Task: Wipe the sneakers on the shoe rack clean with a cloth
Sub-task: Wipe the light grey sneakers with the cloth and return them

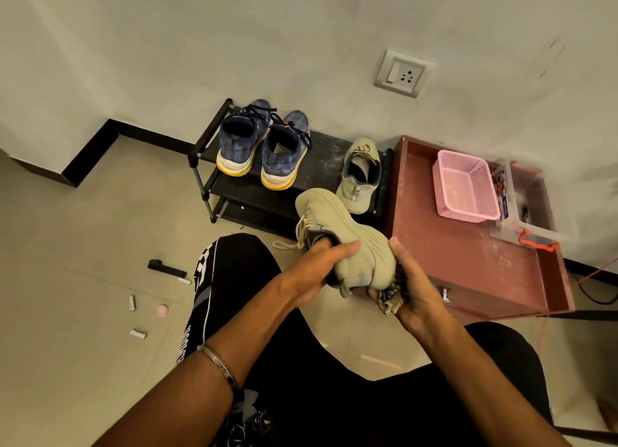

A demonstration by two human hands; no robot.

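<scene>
Both forearms reach out over black trousers (pixel 240 279). Beyond them, a black shoe rack (pixel 327 159) against the wall carries a pair of blue sneakers (pixel 264 145) and one beige sneaker (pixel 361 175). Its beige mate (pixel 351 242) is held above the floor: the left hand (pixel 317 266) grips its collar, fingers inside the opening, while the right hand (pixel 414 289) presses a bunched patterned cloth (pixel 393 292) against its heel.

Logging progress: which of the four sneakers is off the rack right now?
The beige knit sneaker held in both hands. Its beige mate and the two navy yellow-soled sneakers sit on the black shoe rack.
</scene>
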